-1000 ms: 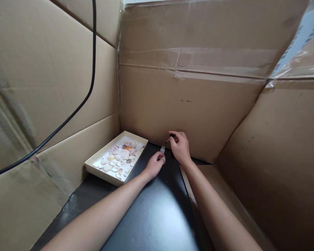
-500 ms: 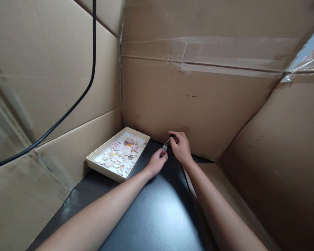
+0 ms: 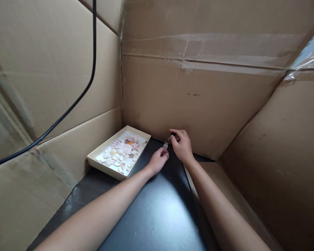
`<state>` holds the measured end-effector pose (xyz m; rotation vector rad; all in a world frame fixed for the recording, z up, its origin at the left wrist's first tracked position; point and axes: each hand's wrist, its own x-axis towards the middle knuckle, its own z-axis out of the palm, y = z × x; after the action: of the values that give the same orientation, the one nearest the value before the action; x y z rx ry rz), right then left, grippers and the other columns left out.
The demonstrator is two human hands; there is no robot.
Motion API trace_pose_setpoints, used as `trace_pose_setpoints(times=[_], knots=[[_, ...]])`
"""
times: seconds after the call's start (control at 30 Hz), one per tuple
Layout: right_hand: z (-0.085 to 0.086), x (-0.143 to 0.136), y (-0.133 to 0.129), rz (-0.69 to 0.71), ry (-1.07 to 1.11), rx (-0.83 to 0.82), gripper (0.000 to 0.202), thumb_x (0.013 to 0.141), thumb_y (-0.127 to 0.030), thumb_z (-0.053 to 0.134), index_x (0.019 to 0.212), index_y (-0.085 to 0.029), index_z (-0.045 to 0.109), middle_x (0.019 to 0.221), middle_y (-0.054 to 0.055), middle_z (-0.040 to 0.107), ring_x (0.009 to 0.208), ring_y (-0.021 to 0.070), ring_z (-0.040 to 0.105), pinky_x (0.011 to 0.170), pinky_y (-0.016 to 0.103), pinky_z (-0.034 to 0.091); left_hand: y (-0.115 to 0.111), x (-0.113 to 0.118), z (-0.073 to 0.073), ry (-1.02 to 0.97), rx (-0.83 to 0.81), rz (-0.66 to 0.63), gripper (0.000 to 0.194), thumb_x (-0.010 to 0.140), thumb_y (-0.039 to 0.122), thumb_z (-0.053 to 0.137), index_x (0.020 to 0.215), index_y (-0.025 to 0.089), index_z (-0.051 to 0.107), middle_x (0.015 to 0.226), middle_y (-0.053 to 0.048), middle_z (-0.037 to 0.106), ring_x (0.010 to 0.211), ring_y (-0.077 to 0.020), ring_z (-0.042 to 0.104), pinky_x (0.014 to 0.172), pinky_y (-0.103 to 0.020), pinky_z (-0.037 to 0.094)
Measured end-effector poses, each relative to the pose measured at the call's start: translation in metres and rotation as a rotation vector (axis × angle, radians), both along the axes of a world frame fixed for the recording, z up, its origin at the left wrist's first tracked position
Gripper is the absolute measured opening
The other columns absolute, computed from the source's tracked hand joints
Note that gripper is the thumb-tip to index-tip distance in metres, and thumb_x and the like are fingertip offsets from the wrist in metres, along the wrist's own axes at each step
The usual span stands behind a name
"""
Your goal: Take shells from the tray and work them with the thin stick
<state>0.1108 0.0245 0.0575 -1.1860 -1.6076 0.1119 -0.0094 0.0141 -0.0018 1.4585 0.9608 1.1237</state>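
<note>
My left hand [image 3: 158,161] is closed around a small clear bottle [image 3: 165,145] above the dark table, and a pale, round piece shows at its fingers. Up and to the right, my right hand [image 3: 181,143] pinches a black cap [image 3: 173,134] with a thin stem pointing down to the bottle's mouth. Whether the stem's tip is inside the neck is too small to tell. Left of my hands lies a shallow cream tray [image 3: 107,169] holding several shells [image 3: 126,149], some white, some striped and one orange.
Cardboard walls [image 3: 157,90] rise at the back and on both sides. A black cable [image 3: 75,101] hangs across the left wall. On the right, a cardboard piece [image 3: 211,170] lies beside the dark table [image 3: 146,212].
The view has shifted slightly. My hands keep their holds on the bottle and the cap, with the stem still at the bottle's mouth.
</note>
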Motion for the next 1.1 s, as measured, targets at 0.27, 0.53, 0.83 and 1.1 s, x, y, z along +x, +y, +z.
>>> trace_pose_setpoints(times=[0.27,0.53,0.83,1.1], knots=[[-0.009,0.001,0.004,0.006,-0.012,-0.042,0.031,0.084,-0.028,0.049,0.107,-0.020,0.067,0.095,0.006,0.055,0.063,0.0119,0.052,0.067,0.030,0.047,-0.001,0.000,0.001,0.009,0.017,-0.002,0.010,0.073,0.006,0.046,0.073,0.015,0.050,0.064,0.004,0.046,0.061,-0.0088,0.040,0.063,-0.022,0.033],[-0.017,0.001,0.008,0.009,-0.034,-0.051,0.032,0.084,-0.026,0.048,0.108,-0.020,0.067,0.095,0.006,0.054,0.063,0.0119,0.052,0.068,0.030,0.048,-0.001,0.001,0.001,0.011,0.028,-0.001,0.010,0.073,0.006,0.046,0.073,0.015,0.050,0.065,0.004,0.046,0.063,-0.0089,0.040,0.063,-0.022,0.033],[-0.032,0.000,0.012,0.028,-0.088,-0.089,0.031,0.083,-0.025,0.048,0.108,-0.021,0.067,0.096,0.006,0.054,0.073,0.0154,0.057,0.073,0.032,0.048,0.000,0.002,0.000,-0.007,0.029,-0.011,0.009,0.074,0.006,0.047,0.074,0.014,0.050,0.067,0.003,0.048,0.063,-0.0084,0.041,0.064,-0.021,0.035],[-0.035,-0.003,0.009,0.008,-0.082,-0.089,0.030,0.084,-0.026,0.047,0.108,-0.021,0.064,0.098,0.006,0.054,0.066,0.0134,0.055,0.068,0.031,0.048,0.002,0.003,-0.001,-0.020,0.038,-0.008,0.009,0.074,0.006,0.048,0.071,0.014,0.050,0.067,0.002,0.051,0.066,-0.0096,0.044,0.065,-0.022,0.036]])
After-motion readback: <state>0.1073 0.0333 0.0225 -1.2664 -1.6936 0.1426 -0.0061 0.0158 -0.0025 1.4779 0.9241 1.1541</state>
